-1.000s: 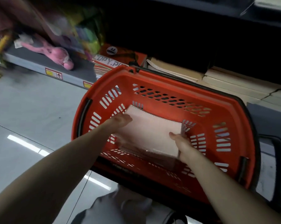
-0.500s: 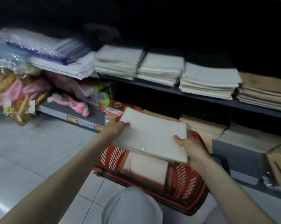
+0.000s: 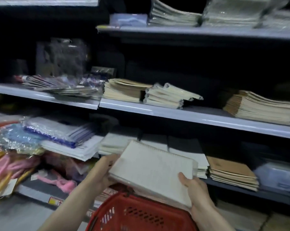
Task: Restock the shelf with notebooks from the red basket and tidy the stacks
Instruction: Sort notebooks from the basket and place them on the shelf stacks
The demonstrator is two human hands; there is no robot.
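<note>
Once inside basket [image 3: 141, 214], notebooks [image 3: 154, 170] now raised shelfward, both hands' fingers [image 3: 184, 178] gripping.

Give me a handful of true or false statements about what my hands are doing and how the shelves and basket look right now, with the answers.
1. Both hands hold the white spiral notebooks. True: the left hand grips the left edge, the right hand the near right corner.
2. The held notebooks are lying inside the red basket. False: they are lifted above its rim.
3. The brown notebook stack sits right of the held notebooks on the lower shelf. True.
4. The middle shelf is completely bare. False: it carries several stacks, with a gap between them.
5. The basket is blue. False: it is red.
</note>
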